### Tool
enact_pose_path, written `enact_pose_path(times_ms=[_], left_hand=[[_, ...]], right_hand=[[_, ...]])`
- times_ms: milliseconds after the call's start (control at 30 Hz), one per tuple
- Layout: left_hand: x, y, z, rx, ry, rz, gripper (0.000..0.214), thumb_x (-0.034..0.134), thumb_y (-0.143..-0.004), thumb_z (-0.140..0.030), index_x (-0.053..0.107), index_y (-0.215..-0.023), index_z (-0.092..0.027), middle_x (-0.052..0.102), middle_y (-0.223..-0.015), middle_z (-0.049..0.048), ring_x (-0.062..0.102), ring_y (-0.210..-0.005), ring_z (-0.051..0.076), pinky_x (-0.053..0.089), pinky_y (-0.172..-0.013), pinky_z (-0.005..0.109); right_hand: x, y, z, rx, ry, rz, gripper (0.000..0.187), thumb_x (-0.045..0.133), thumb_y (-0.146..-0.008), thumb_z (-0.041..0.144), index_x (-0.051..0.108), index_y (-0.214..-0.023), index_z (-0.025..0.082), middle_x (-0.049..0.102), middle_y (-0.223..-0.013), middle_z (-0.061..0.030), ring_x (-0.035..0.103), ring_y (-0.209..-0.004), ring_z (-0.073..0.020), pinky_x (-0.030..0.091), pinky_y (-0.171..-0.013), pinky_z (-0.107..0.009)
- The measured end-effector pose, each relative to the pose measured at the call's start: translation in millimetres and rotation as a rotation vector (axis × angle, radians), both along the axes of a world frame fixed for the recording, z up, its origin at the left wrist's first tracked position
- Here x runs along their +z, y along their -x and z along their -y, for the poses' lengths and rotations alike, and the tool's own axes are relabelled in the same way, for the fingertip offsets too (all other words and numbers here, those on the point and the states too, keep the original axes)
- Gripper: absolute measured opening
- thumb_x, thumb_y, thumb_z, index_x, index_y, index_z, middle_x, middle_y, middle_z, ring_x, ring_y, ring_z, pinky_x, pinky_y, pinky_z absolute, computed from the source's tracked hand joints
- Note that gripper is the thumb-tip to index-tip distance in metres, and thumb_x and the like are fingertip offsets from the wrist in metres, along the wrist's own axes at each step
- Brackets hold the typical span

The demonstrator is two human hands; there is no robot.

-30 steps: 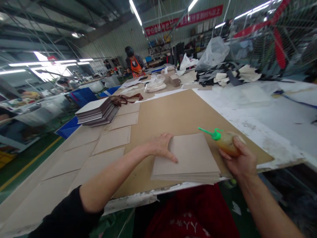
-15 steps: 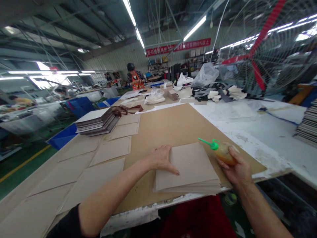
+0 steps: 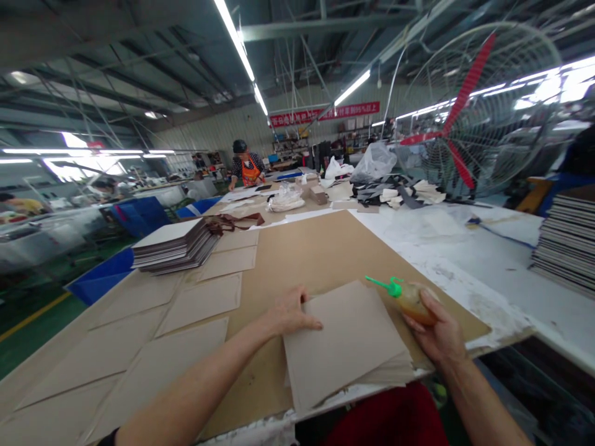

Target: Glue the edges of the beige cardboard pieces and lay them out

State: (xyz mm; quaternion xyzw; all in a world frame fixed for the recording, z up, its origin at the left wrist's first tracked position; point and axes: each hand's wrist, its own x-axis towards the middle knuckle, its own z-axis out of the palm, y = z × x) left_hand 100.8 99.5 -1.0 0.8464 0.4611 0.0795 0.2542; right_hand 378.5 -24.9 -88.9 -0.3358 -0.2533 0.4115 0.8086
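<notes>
My left hand grips the left edge of the top grey cardboard sheet, which lies skewed on a small stack of like sheets near the table's front edge. My right hand is wrapped round an orange glue bottle with a green nozzle that points left over the sheet. The stack rests on a large brown board.
Single grey sheets lie in rows to the left. A stack of dark boards stands behind them, another stack at the right. A large fan, bags and scraps sit at the back. A person in an orange apron works far off.
My left hand has pulled the top sheet off square, turning and sliding it toward me. The camera has tilted up. My right hand still holds the bottle.
</notes>
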Motion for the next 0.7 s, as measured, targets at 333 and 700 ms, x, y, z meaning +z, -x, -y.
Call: enact_pose_path(times_ms=[333, 700], left_hand=[[-19.9, -9, -39, 0.106, 0.375, 0.243, 0.034, 0.074, -0.055, -0.041, 0.056, -0.073, -0.018, 0.059, -0.061, -0.0029, 0.052, -0.050, 0.013, 0.037, -0.045, 0.022], [11.8, -10, -41, 0.214, 0.294, 0.647, 0.023, 0.078, -0.051, -0.026, 0.057, -0.057, -0.016, 0.050, -0.048, -0.0073, 0.042, -0.048, 0.008, 0.024, -0.047, 0.021]], right_hand=[[-2.8, -3, 0, -0.034, 0.016, -0.031, 0.033, 0.074, -0.073, 0.035, 0.065, -0.099, 0.017, 0.053, -0.091, -0.0049, 0.047, -0.061, -0.0130, 0.033, -0.029, -0.011], [-0.8, -1, 0, -0.059, 0.039, -0.119, 0.038, 0.077, -0.068, 0.032, 0.064, -0.099, 0.015, 0.053, -0.090, -0.0055, 0.050, -0.062, -0.0142, 0.033, -0.028, -0.012]])
